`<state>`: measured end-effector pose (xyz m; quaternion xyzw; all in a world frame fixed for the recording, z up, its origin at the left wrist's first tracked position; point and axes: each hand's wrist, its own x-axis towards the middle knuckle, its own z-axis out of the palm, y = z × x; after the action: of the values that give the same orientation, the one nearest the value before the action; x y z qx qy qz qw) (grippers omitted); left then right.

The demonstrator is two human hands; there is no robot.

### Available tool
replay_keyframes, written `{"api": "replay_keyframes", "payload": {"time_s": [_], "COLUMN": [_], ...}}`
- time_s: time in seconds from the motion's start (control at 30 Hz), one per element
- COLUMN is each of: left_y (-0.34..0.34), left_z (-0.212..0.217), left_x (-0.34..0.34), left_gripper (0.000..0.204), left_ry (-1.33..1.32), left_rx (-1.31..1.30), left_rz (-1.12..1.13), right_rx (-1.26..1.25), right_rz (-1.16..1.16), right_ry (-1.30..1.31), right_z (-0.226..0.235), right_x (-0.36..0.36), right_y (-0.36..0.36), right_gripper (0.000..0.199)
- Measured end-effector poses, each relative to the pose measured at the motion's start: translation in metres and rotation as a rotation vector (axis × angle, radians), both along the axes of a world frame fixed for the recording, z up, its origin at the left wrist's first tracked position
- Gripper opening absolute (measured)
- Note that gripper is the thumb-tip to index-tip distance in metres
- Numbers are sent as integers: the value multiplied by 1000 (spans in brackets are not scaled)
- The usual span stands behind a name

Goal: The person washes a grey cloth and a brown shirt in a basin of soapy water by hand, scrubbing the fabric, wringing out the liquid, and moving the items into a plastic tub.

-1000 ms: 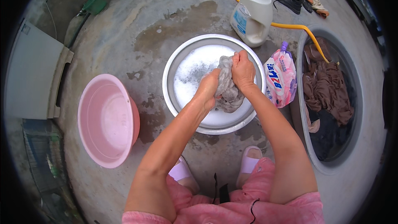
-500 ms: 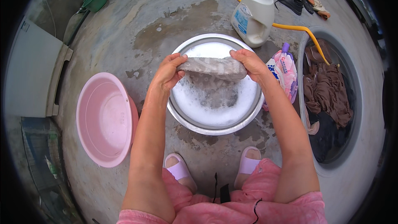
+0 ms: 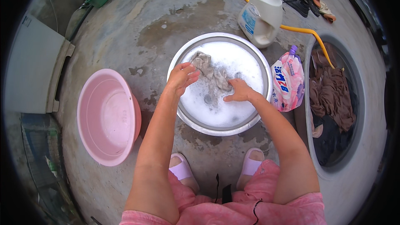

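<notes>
Head view looks down on a grey cloth (image 3: 210, 71) lying crumpled in the suds of a metal basin (image 3: 179, 58) on the concrete floor (image 3: 137, 25); the left hand (image 3: 182, 78) pinches the cloth's near end between bent fingers at the basin's left rim; the right hand (image 3: 238, 91) presses flat, fingers spread, on the cloth's other end in the foam; just right of the basin leans a pink pouch (image 3: 287, 83), with a white jug (image 3: 261, 17) behind it and a yellow hose (image 3: 300, 29) curving past; a pink tub (image 3: 107, 116) sits to the left; a tub of brown laundry (image 3: 331, 96) stands far right.
</notes>
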<state>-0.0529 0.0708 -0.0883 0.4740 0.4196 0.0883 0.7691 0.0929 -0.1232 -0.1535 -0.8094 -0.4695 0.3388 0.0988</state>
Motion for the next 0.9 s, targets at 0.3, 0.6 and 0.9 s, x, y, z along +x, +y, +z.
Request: {"api": "replay_keyframes", "payload": {"time_s": [0.3,0.6,0.9], "left_y": [-13,-71,-76], "left_z": [-28,27,25], "left_x": [-4,6,15], "left_gripper": [38,53,47], "left_ry": [156,-515,-515], "left_rx": [-129,-263,-506], "left_rz": [-46,-16,88], "right_rx": [493,788,1161], "right_rz": [-632,-196,7], "right_ry": [363,379,-217], "right_z": [45,182,116], "right_x": [-3,-101,-101], "right_y": [32,53,46], "right_gripper": [29,34,24]}}
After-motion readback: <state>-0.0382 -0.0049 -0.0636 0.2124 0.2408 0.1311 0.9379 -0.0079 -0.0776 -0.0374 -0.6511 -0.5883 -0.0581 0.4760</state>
